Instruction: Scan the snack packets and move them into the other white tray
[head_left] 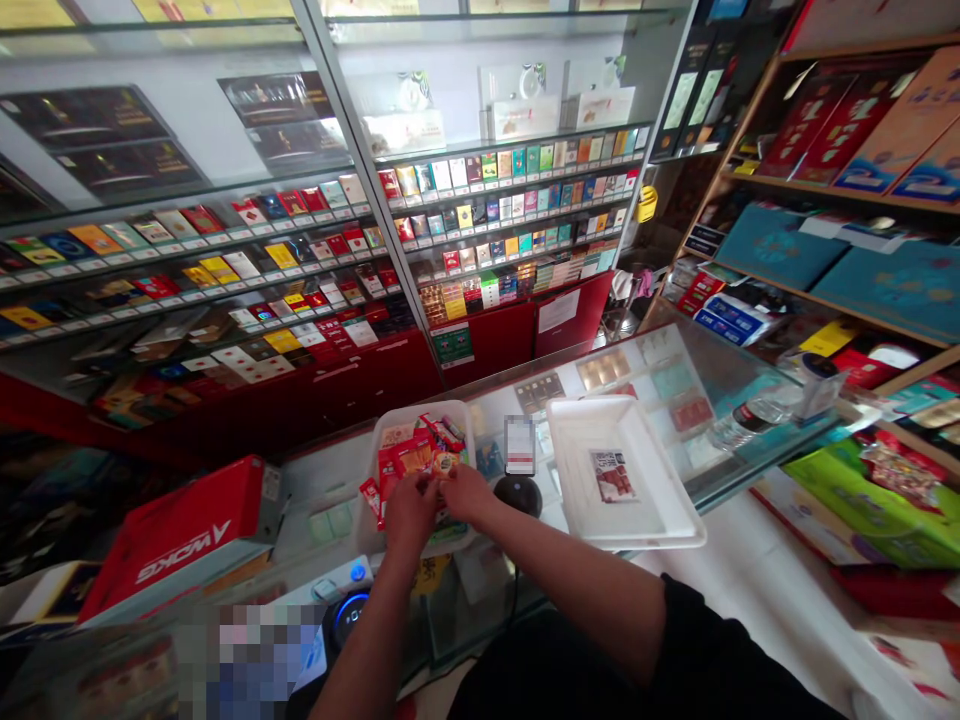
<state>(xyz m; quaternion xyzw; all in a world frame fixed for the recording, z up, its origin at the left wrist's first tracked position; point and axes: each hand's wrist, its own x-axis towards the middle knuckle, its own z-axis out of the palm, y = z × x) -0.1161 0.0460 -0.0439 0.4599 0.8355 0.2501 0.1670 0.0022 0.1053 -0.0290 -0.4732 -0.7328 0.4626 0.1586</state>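
Observation:
Both my hands reach into a white bin full of small red and orange snack packets on a glass counter. My left hand is curled over the packets at the bin's near edge. My right hand pinches a small round orange-and-white item beside it. To the right stands a white tray that holds a single dark red packet.
A small stand with a QR code card sits between bin and tray. A red box lies at the left. A plastic bottle rests on the counter's right end. Cigarette display cases fill the back wall, shelves of boxes the right.

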